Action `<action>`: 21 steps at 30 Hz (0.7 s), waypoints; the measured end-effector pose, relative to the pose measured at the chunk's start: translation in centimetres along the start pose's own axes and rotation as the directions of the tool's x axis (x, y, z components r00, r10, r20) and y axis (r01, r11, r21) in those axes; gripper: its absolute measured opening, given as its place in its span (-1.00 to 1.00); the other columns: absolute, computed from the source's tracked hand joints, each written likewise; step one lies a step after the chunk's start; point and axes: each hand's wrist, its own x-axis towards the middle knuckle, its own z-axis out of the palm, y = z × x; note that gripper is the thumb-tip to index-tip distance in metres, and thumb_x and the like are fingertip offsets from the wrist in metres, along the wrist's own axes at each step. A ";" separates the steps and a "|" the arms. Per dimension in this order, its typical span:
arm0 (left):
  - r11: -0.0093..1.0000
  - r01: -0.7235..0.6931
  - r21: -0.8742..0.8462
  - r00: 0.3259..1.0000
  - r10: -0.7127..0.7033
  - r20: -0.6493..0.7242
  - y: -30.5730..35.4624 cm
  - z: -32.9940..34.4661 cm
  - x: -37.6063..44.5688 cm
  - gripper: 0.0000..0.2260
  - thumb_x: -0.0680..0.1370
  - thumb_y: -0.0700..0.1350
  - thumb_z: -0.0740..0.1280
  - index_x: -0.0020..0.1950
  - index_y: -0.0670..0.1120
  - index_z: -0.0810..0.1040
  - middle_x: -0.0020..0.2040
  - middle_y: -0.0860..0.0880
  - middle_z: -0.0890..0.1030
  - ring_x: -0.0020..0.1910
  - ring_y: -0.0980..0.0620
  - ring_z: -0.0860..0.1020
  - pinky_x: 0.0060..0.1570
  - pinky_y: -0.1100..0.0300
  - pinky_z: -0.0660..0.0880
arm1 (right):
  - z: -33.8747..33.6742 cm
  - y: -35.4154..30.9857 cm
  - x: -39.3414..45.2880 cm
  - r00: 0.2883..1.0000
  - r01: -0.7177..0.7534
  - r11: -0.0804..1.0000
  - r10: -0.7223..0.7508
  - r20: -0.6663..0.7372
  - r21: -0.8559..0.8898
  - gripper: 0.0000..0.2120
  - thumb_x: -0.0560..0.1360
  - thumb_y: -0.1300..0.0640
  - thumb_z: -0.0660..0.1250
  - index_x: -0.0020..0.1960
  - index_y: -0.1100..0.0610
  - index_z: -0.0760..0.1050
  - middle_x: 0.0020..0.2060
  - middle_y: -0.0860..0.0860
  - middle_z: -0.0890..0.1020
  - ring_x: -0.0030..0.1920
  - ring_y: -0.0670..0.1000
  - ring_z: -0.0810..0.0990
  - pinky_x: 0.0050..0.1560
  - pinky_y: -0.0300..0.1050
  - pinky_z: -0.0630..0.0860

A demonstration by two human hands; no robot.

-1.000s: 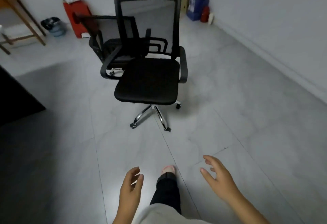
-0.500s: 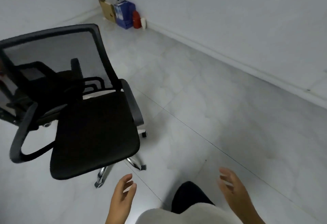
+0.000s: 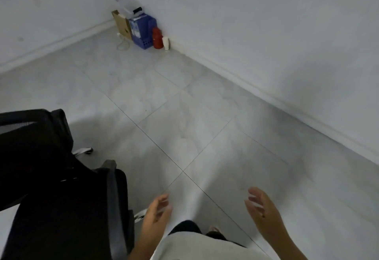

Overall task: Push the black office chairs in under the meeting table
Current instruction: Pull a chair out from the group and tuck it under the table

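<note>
A black office chair [image 3: 61, 208] fills the lower left of the head view, seen from its right side, with its grey armrest [image 3: 114, 208] nearest me. A chrome base leg [image 3: 82, 151] sticks out behind it. My left hand [image 3: 155, 216] hovers just right of the armrest, fingers apart, touching nothing. My right hand [image 3: 264, 212] is held out over the bare floor, fingers spread and empty. The second chair and the meeting table are out of view.
Grey tiled floor [image 3: 184, 126] stretches ahead to white walls with a skirting board. In the far corner stand a cardboard box [image 3: 122, 24], a blue crate [image 3: 143, 31], a red bottle [image 3: 157, 38] and a white cup [image 3: 165, 43].
My view has swung right and moved closer. The chair has slid from the centre to the lower left edge. Both hands stay raised and empty.
</note>
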 end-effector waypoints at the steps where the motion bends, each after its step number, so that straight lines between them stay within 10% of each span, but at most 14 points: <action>1: 1.000 0.023 -0.020 0.999 -0.024 -0.042 0.5 0.0 1.7 -0.77 0.51 -0.42 0.23 0.14 -0.25 0.45 -0.03 -0.10 0.51 -0.04 0.04 0.49 0.00 0.19 0.37 | -0.1 -0.4 2.1 1.000 -0.015 1.000 0.016 0.016 -0.010 -0.68 0.46 0.36 0.29 0.20 0.26 0.40 0.06 0.11 0.53 -0.07 -0.20 0.55 -0.17 -0.57 0.42; 15: 0.980 -0.139 -0.140 0.924 0.078 -0.373 18.4 -3.7 32.5 -0.83 0.55 -0.32 0.21 0.11 -0.14 0.42 0.06 -0.10 0.49 0.05 -0.01 0.46 0.01 0.22 0.34 | 9.8 -21.7 36.9 0.947 0.223 0.974 -0.223 0.230 0.025 -0.71 0.51 0.29 0.25 0.23 0.22 0.39 0.04 0.04 0.49 0.05 -0.01 0.49 -0.12 -0.45 0.41; 21: 0.959 -0.071 -0.273 0.757 -0.127 -0.641 18.7 -5.4 37.1 -0.76 0.53 -0.39 0.21 0.20 -0.30 0.43 0.08 -0.18 0.50 -0.02 0.08 0.53 -0.26 0.60 0.42 | 14.6 -27.4 47.2 0.849 0.289 0.955 -0.226 0.477 -0.062 -0.68 0.47 0.34 0.29 0.22 0.27 0.40 0.06 0.09 0.51 0.06 0.04 0.49 -0.19 -0.61 0.37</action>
